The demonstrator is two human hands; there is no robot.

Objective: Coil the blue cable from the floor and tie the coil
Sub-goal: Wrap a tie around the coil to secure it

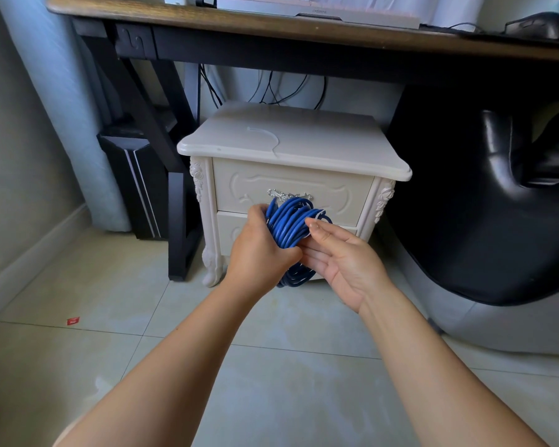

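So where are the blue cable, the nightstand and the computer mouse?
blue cable (288, 227): head view, upper coil loops.
nightstand (323, 140): head view, bare top.
computer mouse (542, 25): head view, its back.

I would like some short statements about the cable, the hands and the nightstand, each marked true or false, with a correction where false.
1. The left hand grips the blue coil. True.
2. The coil lies on the floor. False: it is held up in front of the nightstand.
3. A white tie lies on the nightstand top. True.
4. The top drawer is pulled open. False: it is closed.
5. The right hand rests on the desk. False: it is at the coil.
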